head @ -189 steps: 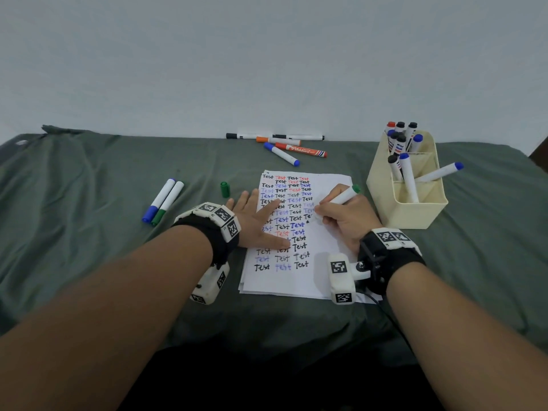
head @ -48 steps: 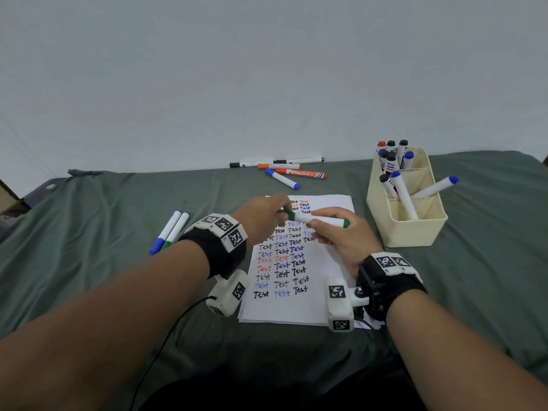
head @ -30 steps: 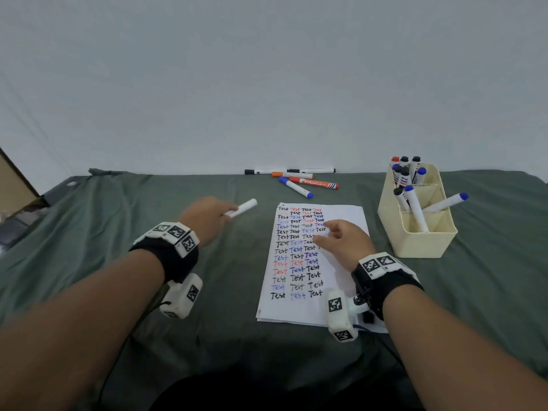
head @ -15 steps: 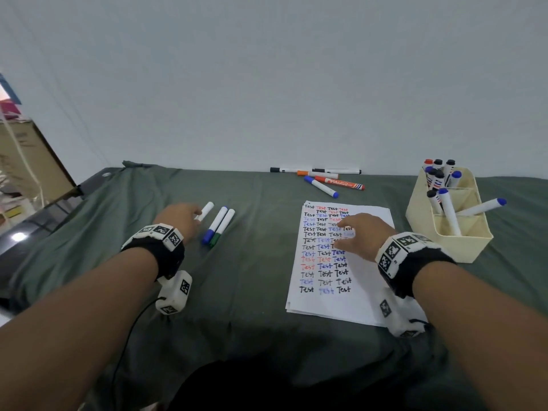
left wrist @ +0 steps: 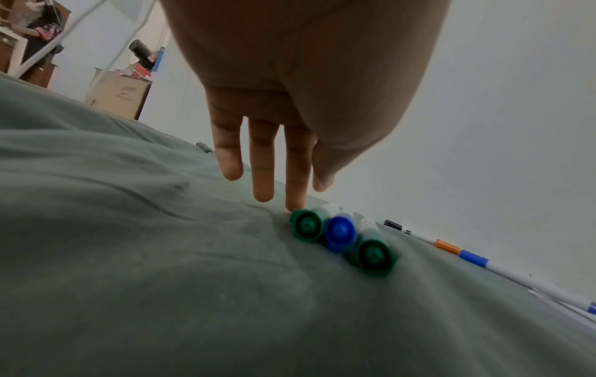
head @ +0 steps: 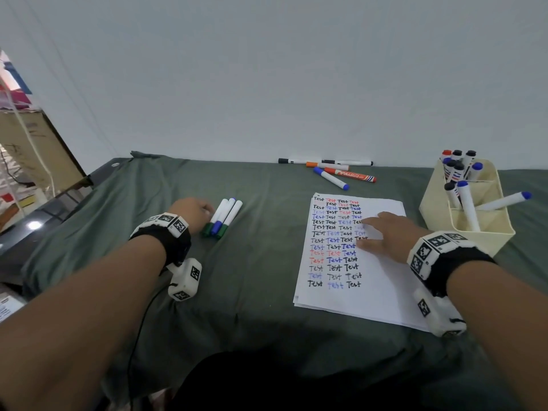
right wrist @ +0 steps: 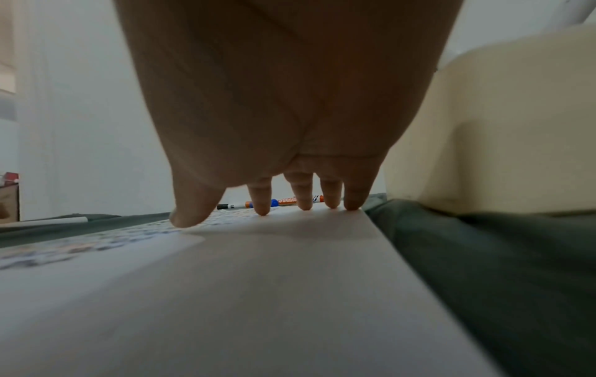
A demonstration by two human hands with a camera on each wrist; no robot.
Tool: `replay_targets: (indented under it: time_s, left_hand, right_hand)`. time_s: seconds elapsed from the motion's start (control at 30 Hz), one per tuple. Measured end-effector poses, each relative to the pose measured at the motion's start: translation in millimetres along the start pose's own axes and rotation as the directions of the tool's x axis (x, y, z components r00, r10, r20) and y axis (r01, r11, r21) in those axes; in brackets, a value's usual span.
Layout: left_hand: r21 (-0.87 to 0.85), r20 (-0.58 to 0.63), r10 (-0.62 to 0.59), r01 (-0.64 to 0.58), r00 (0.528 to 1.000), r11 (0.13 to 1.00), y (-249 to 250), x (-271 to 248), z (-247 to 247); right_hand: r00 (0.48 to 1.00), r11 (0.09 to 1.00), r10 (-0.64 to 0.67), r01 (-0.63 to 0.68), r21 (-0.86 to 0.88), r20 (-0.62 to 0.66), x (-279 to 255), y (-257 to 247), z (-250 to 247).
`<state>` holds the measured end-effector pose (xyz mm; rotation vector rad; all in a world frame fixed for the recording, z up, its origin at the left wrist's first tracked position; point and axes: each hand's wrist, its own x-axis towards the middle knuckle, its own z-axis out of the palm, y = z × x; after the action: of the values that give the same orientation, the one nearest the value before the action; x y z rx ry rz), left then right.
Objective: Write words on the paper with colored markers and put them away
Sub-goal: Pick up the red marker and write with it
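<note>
On the green-clothed counter (head: 261,262), three white capped markers (head: 224,216) lie just right of my relaxed, empty left hand (head: 189,210), long axis near-to-far; my right hand (head: 388,232) rests flat on the white written paper (head: 350,292).

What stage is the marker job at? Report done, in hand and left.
Done: the paper carries rows of "Test" in black, red and blue, and three capped markers lie side by side on the cloth. In hand: nothing gripped; the left hand touches the nearest green marker, and the right hand rests flat on the paper. Left: probably more words, using the markers by the wall.
</note>
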<state>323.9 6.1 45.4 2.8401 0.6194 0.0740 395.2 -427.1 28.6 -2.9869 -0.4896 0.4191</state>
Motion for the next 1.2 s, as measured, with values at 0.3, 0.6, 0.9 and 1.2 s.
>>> replay_targets:
  time_s: [0.3,0.6,0.9,1.2]
  left_hand:
    - [0.03,-0.025,0.112,-0.111,0.993,0.993,31.6,9.9,-20.5]
    - [0.188,0.081,0.469,-0.476,0.879,0.859,176.4,39.6,-10.6]
    - [0.253,0.181,0.539,-0.569,0.822,0.783,285.2,72.4,24.9]
    - [0.392,0.252,0.52,-0.578,0.816,0.716,315.0,120.2,49.7]
  right_hand:
    - [1.0,1.0,-0.016,0.016,-0.011,-0.006,-2.1,11.5,-9.2]
    - [0.998,0.997,-0.051,0.05,0.052,0.035,-7.5,11.5,-6.4]
    - [0.999,0.995,-0.044,0.043,0.085,0.014,6.2,20.8,8.3]
    - [0.998,0.993,-0.056,0.056,0.104,-0.004,5.9,19.5,8.3]
